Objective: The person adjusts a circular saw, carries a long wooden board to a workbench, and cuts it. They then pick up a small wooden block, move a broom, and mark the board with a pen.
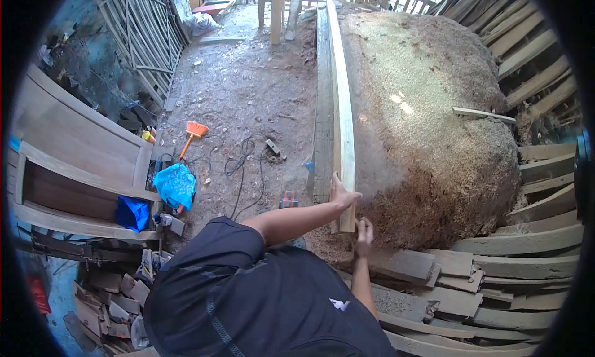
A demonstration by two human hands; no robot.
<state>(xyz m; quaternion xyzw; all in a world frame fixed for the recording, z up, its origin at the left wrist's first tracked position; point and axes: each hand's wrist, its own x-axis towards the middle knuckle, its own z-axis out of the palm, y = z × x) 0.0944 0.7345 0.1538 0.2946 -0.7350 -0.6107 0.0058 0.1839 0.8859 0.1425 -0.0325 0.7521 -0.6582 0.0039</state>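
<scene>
A long pale wooden plank (343,115) stands on edge, running from my hands away along the left side of a big sawdust pile (434,109). My left hand (343,197) presses against the plank's left face near its close end, fingers spread. My right hand (364,232) grips the plank's close end from the right, just below the left hand. A darker, wider board (323,109) lies flat right beside the plank on its left.
Dirt floor (248,90) holds an orange brush (194,131), black cables (243,165) and blue bags (176,185). A wooden door frame (74,146) lies at left. Stacked planks (545,189) line the right and front. Lattice panels (142,28) lean at the back left.
</scene>
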